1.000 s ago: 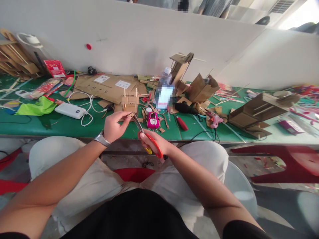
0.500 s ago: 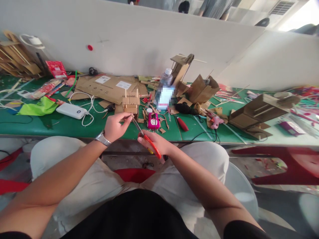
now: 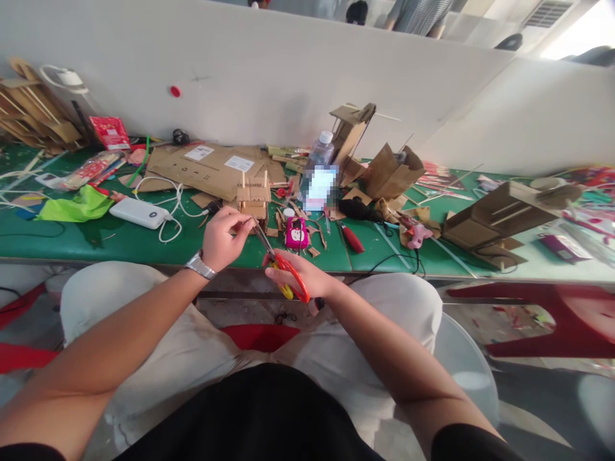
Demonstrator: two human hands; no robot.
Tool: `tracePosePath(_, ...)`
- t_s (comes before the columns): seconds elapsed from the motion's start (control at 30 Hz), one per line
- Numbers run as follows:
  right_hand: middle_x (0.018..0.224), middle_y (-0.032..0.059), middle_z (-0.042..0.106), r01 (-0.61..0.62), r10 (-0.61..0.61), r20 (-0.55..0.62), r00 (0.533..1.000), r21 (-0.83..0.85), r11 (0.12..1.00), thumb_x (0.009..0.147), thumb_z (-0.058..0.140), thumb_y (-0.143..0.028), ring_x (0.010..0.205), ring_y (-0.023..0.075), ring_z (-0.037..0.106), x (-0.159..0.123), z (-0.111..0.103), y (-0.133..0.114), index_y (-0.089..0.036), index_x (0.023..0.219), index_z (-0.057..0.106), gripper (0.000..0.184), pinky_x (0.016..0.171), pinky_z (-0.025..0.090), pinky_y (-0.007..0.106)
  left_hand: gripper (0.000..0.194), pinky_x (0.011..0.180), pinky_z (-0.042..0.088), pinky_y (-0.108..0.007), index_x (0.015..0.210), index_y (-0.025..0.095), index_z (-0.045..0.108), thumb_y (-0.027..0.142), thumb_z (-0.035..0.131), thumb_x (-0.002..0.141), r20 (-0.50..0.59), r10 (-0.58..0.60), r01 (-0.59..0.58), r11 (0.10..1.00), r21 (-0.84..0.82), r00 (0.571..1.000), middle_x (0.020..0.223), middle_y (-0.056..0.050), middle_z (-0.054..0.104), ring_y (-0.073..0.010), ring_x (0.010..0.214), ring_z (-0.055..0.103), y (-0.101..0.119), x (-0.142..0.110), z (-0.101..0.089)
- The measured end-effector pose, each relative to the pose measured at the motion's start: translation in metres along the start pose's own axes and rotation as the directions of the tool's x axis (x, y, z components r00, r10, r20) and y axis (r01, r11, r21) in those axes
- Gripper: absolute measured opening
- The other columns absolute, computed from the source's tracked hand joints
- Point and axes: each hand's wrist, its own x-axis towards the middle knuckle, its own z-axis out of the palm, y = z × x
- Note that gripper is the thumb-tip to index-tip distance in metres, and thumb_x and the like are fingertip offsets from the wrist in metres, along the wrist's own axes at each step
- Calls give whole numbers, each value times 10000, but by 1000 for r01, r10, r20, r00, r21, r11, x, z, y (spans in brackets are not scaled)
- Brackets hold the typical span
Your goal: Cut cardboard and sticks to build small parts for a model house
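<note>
My right hand (image 3: 303,274) grips a pair of scissors (image 3: 294,282) with red and yellow handles, its blades pointing up and left. At the blade tips, my left hand (image 3: 225,238) is closed in a pinch; whatever lies between the fingertips is too small to make out. Just behind the tips stands a small cardboard model (image 3: 254,200) with two wooden sticks poking up from it. To its right lies a pink item with a white cartoon face (image 3: 296,233), among cardboard scraps.
Both hands are over the front edge of the green table (image 3: 327,258). A white power bank (image 3: 139,212) with cables lies left, flat cardboard (image 3: 185,168) behind. On the right are a red-handled tool (image 3: 353,238), a pink glue gun (image 3: 417,235) and a cardboard structure (image 3: 494,218). A bottle (image 3: 321,153) stands near the wall.
The scissors' handles have spread, with more of the yellow one showing, and the blades have parted slightly. Both hands stay in nearly the same place.
</note>
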Motion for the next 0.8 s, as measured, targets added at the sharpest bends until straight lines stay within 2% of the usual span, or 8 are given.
tracePosePath(0.1,784,-17,591,17,-18,-12,1000,-49,999,968,616,-644,688,143,529,0,2,-1,-201,1063,584,454,651,433,260,274,659,548,-288,942,175,762,405,629,1009,21,-5,5,1000,13,1000,869,-69,712,-165,711,647,-1,0,0)
tracePosePath(0.17,796,-8,600,17,-30,-64,997,-199,980,986,598,-620,713,154,543,0,4,-2,-207,1049,584,418,673,410,261,270,675,544,-297,929,179,754,399,621,1012,22,-1,0,1000,18,1000,860,-67,716,-171,716,650,-1,0,1)
tracePosePath(0.27,749,-11,564,-77,-15,-189,982,-470,880,968,643,-586,675,161,515,0,7,-3,-210,1040,576,388,651,334,266,255,704,551,-313,944,182,753,390,622,1008,12,13,-14,1000,27,1000,873,-74,721,-183,733,655,0,-1,0)
tracePosePath(0.37,721,-17,542,-120,1,-226,974,-515,849,959,661,-583,644,158,493,-1,9,-5,-211,1051,577,393,632,301,270,243,723,556,-322,966,181,760,376,621,1006,13,27,-27,998,47,1000,896,-81,730,-187,744,661,2,0,-1)
tracePosePath(0.43,753,-11,574,-70,5,-160,987,-404,912,974,637,-602,674,153,518,-3,9,-6,-210,1033,585,400,645,337,263,237,743,560,-325,975,181,764,367,620,1003,2,25,-25,998,65,1000,916,-84,739,-189,760,670,0,1,-2)
tracePosePath(0.53,757,-15,582,-7,6,-5,1000,-87,996,979,587,-675,676,135,521,-7,10,-7,-200,1015,582,477,633,396,249,225,733,567,-318,977,184,754,381,645,983,-57,-65,67,997,26,996,887,-71,743,-184,746,691,-10,6,-2)
tracePosePath(0.67,685,-42,526,4,-34,102,994,276,961,969,535,-753,597,113,476,-9,14,-5,-192,1045,541,566,563,394,232,215,609,575,-274,944,186,682,400,667,961,-46,-357,325,891,-317,933,682,-10,697,-161,598,698,-24,9,3)
tracePosePath(0.8,661,-39,529,33,-76,99,992,375,927,996,473,-752,538,95,408,-7,14,0,-180,1064,558,582,506,324,216,191,579,603,-270,866,186,666,363,734,894,58,-446,419,778,-468,893,635,5,692,-149,548,690,-19,5,8)
